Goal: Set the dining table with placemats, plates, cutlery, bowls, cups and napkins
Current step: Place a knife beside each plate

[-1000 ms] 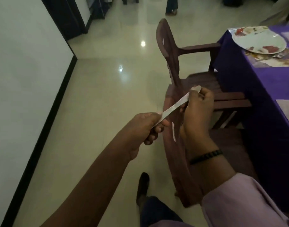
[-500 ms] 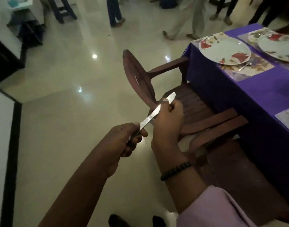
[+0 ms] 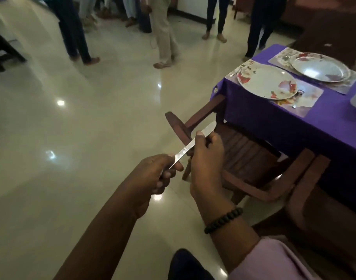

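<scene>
both hands, left hand [image 3: 157,176] and right hand [image 3: 206,156], still grip the knife [image 3: 191,144] mid-frame; the view has swung to show the table [image 3: 274,118] upper right, so placing seems next.

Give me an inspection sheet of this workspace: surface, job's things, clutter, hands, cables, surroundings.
Surface: table under a purple cloth, at right.
Job's things: knife held in the air between both hands; floral plate on a placemat; second plate on the placemat beyond.
Clutter: nothing seen.
Hands: left hand grips the knife's lower end; right hand pinches it near the upper end.
Cables: nothing seen.
Surroundings: wooden chair at the table; glossy tiled floor; people's legs standing beyond.
</scene>
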